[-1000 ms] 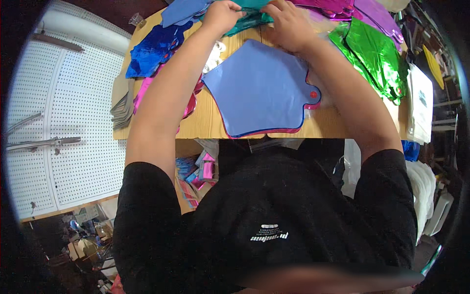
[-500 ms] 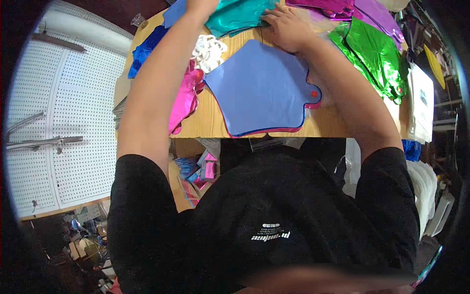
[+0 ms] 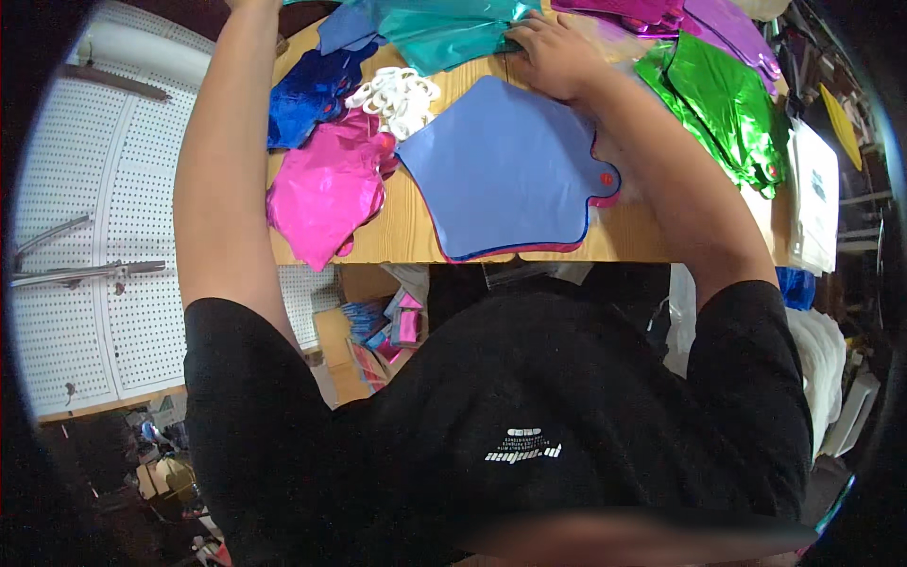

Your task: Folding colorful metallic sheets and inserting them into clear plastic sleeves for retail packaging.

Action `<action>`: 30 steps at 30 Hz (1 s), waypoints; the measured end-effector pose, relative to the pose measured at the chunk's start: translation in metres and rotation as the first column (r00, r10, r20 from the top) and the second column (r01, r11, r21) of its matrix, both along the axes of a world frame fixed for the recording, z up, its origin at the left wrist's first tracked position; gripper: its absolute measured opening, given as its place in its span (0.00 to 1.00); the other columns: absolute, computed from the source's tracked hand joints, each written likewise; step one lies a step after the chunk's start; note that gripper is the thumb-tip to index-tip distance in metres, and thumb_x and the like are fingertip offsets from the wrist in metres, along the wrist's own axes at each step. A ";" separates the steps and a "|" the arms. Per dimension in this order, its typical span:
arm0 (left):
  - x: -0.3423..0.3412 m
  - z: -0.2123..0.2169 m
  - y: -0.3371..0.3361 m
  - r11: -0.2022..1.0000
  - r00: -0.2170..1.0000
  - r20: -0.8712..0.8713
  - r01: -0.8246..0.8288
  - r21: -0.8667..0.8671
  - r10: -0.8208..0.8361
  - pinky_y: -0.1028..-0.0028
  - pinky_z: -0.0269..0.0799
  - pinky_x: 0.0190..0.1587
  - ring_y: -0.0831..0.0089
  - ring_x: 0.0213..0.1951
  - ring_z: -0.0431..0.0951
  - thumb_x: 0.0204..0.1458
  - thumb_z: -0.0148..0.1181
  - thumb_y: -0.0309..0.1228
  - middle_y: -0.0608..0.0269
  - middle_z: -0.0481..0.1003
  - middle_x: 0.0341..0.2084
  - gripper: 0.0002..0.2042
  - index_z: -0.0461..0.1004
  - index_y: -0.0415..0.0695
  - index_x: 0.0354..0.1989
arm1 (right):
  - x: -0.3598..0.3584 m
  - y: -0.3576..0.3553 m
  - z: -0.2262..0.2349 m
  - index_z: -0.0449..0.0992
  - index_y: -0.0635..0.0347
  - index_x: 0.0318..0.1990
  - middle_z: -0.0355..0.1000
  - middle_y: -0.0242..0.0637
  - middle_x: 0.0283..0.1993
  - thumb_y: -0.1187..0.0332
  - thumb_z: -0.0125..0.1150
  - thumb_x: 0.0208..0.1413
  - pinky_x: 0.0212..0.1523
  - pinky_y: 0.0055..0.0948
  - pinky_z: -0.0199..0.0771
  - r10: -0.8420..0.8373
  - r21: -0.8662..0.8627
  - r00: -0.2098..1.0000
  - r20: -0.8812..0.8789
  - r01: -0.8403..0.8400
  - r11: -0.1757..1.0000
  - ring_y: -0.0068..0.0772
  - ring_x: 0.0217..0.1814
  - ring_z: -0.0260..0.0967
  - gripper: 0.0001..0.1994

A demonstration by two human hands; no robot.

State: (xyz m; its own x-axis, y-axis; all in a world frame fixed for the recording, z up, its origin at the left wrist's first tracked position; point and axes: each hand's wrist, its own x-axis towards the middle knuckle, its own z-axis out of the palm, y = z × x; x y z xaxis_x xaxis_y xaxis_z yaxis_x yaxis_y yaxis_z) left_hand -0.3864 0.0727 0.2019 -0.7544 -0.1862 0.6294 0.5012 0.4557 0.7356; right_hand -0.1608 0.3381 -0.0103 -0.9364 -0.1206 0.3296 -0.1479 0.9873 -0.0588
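A shiny teal foil piece, like a flat uninflated foil balloon (image 3: 439, 38), lies across the far part of the table. My right hand (image 3: 557, 59) rests at its right edge, fingers stretched out and lying flat. My left hand (image 3: 248, 3) is at the upper left, mostly cut off by the picture's top edge, so its fingers are hidden. A strip of teal foil runs toward it along that edge. In front of me lies a stack of flat foil shapes with a matte blue top sheet (image 3: 510, 175), pink and dark blue edges and a red dot on its tab.
Left of the stack are a pink foil piece (image 3: 326, 189), dark blue foil (image 3: 316, 94) and a heap of white rings (image 3: 402, 99). Green foil (image 3: 723, 113), purple foil (image 3: 732, 38) and magenta foil (image 3: 624, 14) lie right. A white pegboard (image 3: 179, 208) stands left.
My left hand has swung left and away, partly out of view, uncovering the pink and dark blue foil. The teal foil's left part has shifted. My right hand stays put.
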 end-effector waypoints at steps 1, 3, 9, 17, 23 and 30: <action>0.009 0.005 -0.001 1.000 1.000 -0.013 0.019 0.000 -0.019 0.60 0.75 0.43 0.60 0.43 0.80 0.65 0.57 0.31 0.47 0.80 0.45 0.15 0.76 0.32 0.53 | 0.002 0.001 0.003 0.71 0.58 0.66 0.67 0.40 0.71 0.50 0.54 0.65 0.77 0.52 0.48 -0.006 0.020 1.000 0.004 0.006 1.000 0.46 0.79 0.54 0.28; 0.027 0.015 -0.009 0.999 0.998 -0.038 0.046 0.002 -0.045 0.63 0.74 0.47 0.60 0.46 0.79 0.67 0.55 0.33 0.48 0.79 0.46 0.16 0.76 0.33 0.54 | 0.007 -0.002 0.017 0.74 0.60 0.62 0.69 0.44 0.67 0.50 0.54 0.63 0.74 0.50 0.53 0.006 -0.044 1.000 0.023 -0.005 0.999 0.48 0.74 0.59 0.27; 0.065 0.031 -0.038 0.998 0.969 -0.243 0.049 0.032 -0.040 0.64 0.73 0.49 0.60 0.46 0.79 0.67 0.55 0.33 0.48 0.79 0.45 0.17 0.74 0.32 0.56 | 0.011 -0.008 0.021 0.74 0.61 0.61 0.74 0.46 0.61 0.54 0.58 0.61 0.67 0.49 0.63 0.044 -0.046 0.995 -0.085 -0.048 0.998 0.47 0.67 0.67 0.26; 0.194 0.012 -0.083 0.962 0.885 -0.401 0.152 -0.229 -0.235 0.66 0.72 0.49 0.63 0.46 0.78 0.67 0.57 0.33 0.56 0.79 0.42 0.14 0.74 0.34 0.53 | 0.026 -0.027 0.051 0.75 0.63 0.58 0.71 0.55 0.60 0.50 0.56 0.59 0.70 0.49 0.60 -0.011 -0.056 0.995 0.099 0.017 0.998 0.55 0.70 0.61 0.28; 0.306 -0.098 -0.044 0.783 0.765 -0.407 0.197 -0.590 -0.499 0.58 0.81 0.39 0.49 0.38 0.84 0.55 0.61 0.27 0.52 0.83 0.37 0.06 0.79 0.43 0.40 | 0.028 0.007 0.071 0.76 0.61 0.46 0.77 0.44 0.34 0.61 0.61 0.60 0.36 0.48 0.76 0.102 -0.246 0.949 -0.298 -0.180 0.952 0.52 0.35 0.76 0.14; 0.337 -0.185 -0.026 0.518 0.733 -0.121 0.343 -0.783 -0.669 0.61 0.83 0.46 0.56 0.48 0.85 0.54 0.61 0.21 0.52 0.84 0.44 0.09 0.75 0.41 0.43 | 0.150 -0.030 0.104 0.73 0.63 0.54 0.75 0.37 0.34 0.45 0.63 0.62 0.30 0.27 0.70 0.472 -0.980 0.860 0.193 0.151 0.126 0.28 0.30 0.70 0.28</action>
State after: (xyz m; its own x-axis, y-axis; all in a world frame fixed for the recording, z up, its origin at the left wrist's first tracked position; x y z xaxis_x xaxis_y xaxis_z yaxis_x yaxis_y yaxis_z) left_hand -0.0491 0.0469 0.0169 -0.2478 0.7437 0.6209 0.9557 0.2929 0.0306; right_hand -0.0113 0.3077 0.0941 -0.9843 -0.1692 -0.0502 0.0503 0.0035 -0.9987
